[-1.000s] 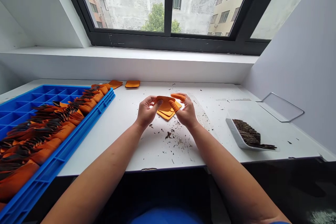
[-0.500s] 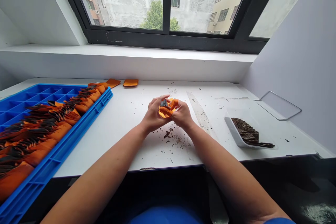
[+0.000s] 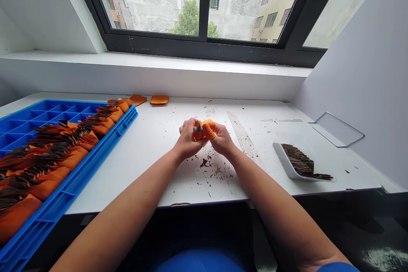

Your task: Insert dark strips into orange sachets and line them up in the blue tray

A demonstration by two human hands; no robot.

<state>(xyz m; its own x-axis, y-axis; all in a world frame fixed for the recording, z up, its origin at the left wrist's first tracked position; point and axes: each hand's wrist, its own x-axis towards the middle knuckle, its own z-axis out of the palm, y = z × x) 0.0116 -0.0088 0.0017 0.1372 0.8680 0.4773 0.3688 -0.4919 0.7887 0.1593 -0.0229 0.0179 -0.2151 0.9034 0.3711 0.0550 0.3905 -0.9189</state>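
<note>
My left hand (image 3: pixel 188 139) is closed around a small orange leather-like piece (image 3: pixel 197 135) with a dark grey inner side, held above the white table. Against it, my right hand (image 3: pixel 222 138) is closed, its thumb and forefinger pinching at the piece's right side. Ribbed orange finger cots (image 3: pixel 209 131) appear to cover those two fingertips. Fingers hide much of the piece, so its full shape does not show. Below the hands, dark brown crumbs (image 3: pixel 204 162) are scattered on the table.
At left, a blue compartment tray (image 3: pixel 123 125) holds rows of orange-and-black pieces (image 3: pixel 68 159). Two flat orange pieces, one of them a square patch (image 3: pixel 159 100), lie at the back. Rightward stand a clear plastic box (image 3: pixel 283 162) of thin dark brown pieces (image 3: pixel 298 159) and a wire frame (image 3: pixel 339 146).
My fingers have shifted on the orange piece. It looks more folded in my left hand, with less of its grey side showing, and my right thumb has moved slightly up and rightward.
</note>
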